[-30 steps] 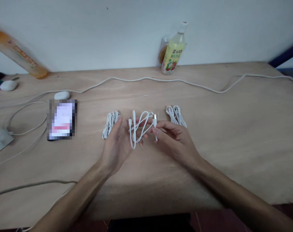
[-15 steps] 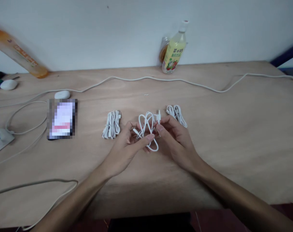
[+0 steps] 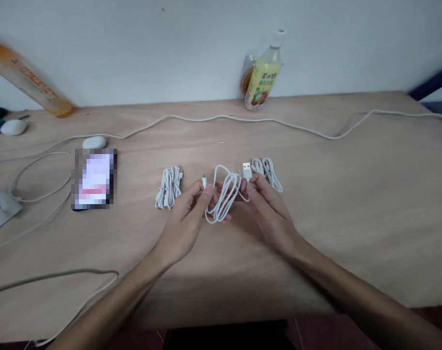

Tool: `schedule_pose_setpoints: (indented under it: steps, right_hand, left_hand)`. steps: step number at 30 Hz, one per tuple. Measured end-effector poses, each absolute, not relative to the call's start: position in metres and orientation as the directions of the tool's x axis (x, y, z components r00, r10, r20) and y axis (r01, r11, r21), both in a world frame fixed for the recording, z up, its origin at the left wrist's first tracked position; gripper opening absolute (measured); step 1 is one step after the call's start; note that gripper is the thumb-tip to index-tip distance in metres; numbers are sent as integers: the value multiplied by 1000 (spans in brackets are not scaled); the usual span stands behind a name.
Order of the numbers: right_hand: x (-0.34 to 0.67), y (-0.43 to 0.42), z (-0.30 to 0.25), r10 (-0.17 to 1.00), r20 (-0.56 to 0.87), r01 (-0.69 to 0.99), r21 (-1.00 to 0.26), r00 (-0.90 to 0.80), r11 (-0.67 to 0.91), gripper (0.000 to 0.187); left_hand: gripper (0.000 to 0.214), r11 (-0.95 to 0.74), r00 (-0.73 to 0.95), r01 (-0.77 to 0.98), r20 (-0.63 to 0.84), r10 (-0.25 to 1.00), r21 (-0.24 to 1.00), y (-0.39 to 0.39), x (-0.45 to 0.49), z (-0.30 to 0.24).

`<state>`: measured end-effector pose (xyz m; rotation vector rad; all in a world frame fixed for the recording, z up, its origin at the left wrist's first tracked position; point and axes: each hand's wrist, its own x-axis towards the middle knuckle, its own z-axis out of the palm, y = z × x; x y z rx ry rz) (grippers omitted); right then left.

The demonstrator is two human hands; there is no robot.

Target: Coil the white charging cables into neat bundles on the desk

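Between my hands hangs a loosely coiled white USB cable [image 3: 226, 197]. My left hand [image 3: 184, 216] is closed, pinching the cable just below its small plug [image 3: 204, 182], which points up. With thumb and fingers pressed together, my right hand [image 3: 270, 211] grips the other end below the wide USB-A plug [image 3: 247, 170]. The loops of the coil rest over the fingers, some of which are hidden. A bundle of tied white cables [image 3: 168, 187] lies left of my left hand. Another coiled white cable bundle [image 3: 267, 173] lies just beyond my right hand.
At the wall stands a yellow-labelled bottle [image 3: 263, 73], with an orange bottle [image 3: 31, 82] leaning at far left. A phone [image 3: 95, 180] with a blurred screen and a white earbud case [image 3: 94, 142] lie left. A long white cord [image 3: 221, 117] crosses the wooden table [image 3: 352, 194].
My left hand now pinches the cable below the small plug, which has turned upright. The USB-A plug has turned face-on and moved slightly right, and the coil's loops have shifted.
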<state>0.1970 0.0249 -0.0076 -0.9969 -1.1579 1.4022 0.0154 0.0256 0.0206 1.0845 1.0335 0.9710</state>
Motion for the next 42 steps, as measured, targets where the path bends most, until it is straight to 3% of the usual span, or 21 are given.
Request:
schedule_pose_setpoints:
  steps: [4, 8, 11, 15, 17, 27, 31, 42]
  right_hand:
    - [197, 24, -10, 986, -2, -217, -975, -169, -39, 29]
    - [199, 24, -9, 982, -22, -179, -982, -188, -56, 28]
    - [200, 23, -9, 972, -38, -179, -980, -231, -81, 27]
    - [198, 23, -7, 964, -44, -225, -969, -261, -105, 27]
    - [197, 24, -4, 963, -24, -226, -970, -268, -87, 31]
    - [196, 26, 3, 962, 45, -126, -992, -271, 11, 29]
    - [195, 24, 5, 968, 63, -53, -997, -243, 52, 29]
    - [201, 30, -5, 986, -10, -134, -990, -168, -33, 17]
  left_hand:
    - [49, 253, 219, -187, -211, 953, 949, 26, 17, 18]
    - [43, 346, 260, -284, -276, 925, 894, 24, 18, 17]
    - [41, 382, 325, -257, -293, 899, 887, 23, 17, 21]
    - [42, 325, 342, -110, -272, 900, 939, 22, 17, 28]
    - [32, 286, 327, -91, -242, 913, 954, 22, 17, 28]
    - [25, 72, 47, 30, -73, 996, 997, 23, 18, 21]
    - [34, 57, 46, -1, -57, 997, 998, 23, 18, 19]
    - [34, 84, 55, -50, -81, 995, 995, 23, 18, 23]
